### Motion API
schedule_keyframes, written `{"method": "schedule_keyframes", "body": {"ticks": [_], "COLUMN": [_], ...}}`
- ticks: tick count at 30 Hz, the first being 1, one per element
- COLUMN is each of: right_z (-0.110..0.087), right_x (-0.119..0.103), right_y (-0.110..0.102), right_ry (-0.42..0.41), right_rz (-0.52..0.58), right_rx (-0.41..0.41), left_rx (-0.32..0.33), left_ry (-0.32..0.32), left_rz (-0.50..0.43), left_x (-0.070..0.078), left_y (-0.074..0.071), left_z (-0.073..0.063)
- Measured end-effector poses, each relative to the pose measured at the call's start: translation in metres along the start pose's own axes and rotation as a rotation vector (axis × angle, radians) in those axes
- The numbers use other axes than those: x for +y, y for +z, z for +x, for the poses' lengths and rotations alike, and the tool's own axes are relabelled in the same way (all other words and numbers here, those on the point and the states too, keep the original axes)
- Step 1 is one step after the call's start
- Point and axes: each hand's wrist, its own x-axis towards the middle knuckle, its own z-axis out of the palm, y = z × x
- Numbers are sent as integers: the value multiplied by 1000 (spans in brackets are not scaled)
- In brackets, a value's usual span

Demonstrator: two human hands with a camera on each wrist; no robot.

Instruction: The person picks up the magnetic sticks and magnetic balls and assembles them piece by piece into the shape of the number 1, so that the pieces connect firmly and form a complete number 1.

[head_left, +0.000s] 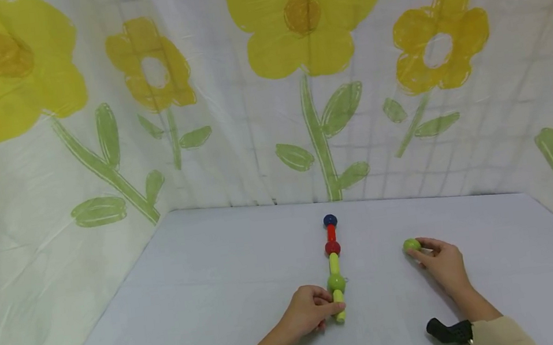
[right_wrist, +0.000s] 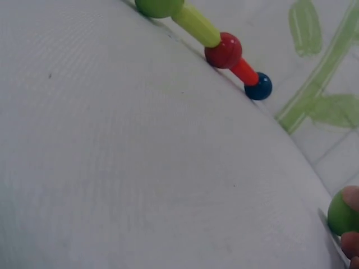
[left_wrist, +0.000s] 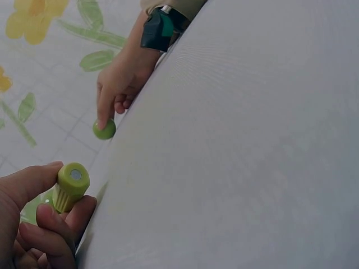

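A chain of rods and balls lies on the table, running away from me. From the far end it has a blue ball [head_left: 330, 221], a red rod [head_left: 331, 233], a red ball [head_left: 332, 248], a yellow-green rod [head_left: 334, 264], a green ball [head_left: 336, 282] and a nearer yellow-green rod [head_left: 338, 297]. My left hand [head_left: 306, 310] pinches that nearest rod between thumb and fingers; its end shows a round grey disc in the left wrist view. Off to the right, my right hand [head_left: 443, 264] pinches a loose green ball [head_left: 411, 245] by its fingertips, close over the table.
A white cloth covers the table [head_left: 215, 262]. Behind it hangs a pale curtain [head_left: 231, 143] printed with yellow flowers, meeting the table's back edge. A black wrist device [head_left: 449, 331] sits at the right sleeve.
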Motion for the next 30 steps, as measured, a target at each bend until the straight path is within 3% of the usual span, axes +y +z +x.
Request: {"method": "schedule_keyframes", "body": {"ticks": [17, 30], "right_z": [-18, -46], "right_x": [-9, -20], "right_y": [6, 19], "right_ry": [-69, -112], "right_rz": [-82, 16], "right_rx": [-64, -154], "left_rx": [-24, -23], "left_ry": [19, 14], "left_rz": [-7, 2], "left_x": [-3, -2], "left_y": [-2, -2], "left_z": [0, 1]}}
